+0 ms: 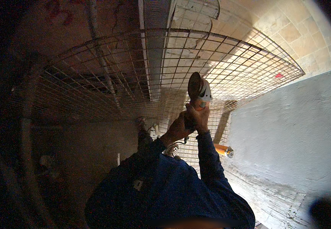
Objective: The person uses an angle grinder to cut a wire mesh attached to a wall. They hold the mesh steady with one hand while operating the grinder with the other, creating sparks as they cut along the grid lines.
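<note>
An angle grinder (202,100) with an orange body, a pale guard and a dark round disc is held out in front of me. My right hand (199,116) is wrapped round its body just behind the head. Close beside it, lower and to the left, my left hand (177,129) is closed round the rear part of the tool. A dark cord hangs below the hands. Beyond and beneath the grinder spreads a large rusty wire mesh sheet (178,30); whether the disc touches it I cannot tell.
A pale plastered wall (291,129) runs along the right. Near its foot is an orange cylinder (222,150), beside a brown plank-like strip (223,124). Sunlit tan tiles (299,23) lie at the far right. The left side is in deep shadow, with a pale pole (100,57) showing through the mesh.
</note>
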### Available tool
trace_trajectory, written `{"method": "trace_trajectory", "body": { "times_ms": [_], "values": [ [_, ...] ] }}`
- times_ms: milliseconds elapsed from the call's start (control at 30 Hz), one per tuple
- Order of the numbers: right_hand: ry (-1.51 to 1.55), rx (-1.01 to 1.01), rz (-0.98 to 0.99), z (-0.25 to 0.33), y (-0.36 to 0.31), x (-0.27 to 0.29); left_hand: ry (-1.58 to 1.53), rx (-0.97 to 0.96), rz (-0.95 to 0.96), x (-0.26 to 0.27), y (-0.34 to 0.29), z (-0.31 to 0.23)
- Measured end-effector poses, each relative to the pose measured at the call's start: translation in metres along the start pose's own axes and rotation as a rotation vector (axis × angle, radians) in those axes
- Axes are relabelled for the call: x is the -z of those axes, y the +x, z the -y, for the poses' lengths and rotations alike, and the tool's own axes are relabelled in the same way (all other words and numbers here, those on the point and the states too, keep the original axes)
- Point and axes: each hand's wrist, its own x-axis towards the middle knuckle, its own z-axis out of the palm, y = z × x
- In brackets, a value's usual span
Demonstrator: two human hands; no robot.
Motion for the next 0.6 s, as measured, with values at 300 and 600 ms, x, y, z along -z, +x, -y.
{"method": "trace_trajectory", "body": {
  "times_ms": [300, 600],
  "values": [
    [-0.124, -0.08, 0.006, 0.017, 0.03, -0.01, 0.011, -0.101, 0.011, 0.01, 0.04, 0.013],
    [-0.1, -0.028, -0.007, 0.017, 0.01, 0.008, 0.19, -0.096, -0.349, 0.131, 0.011, -0.076]
  ]
}}
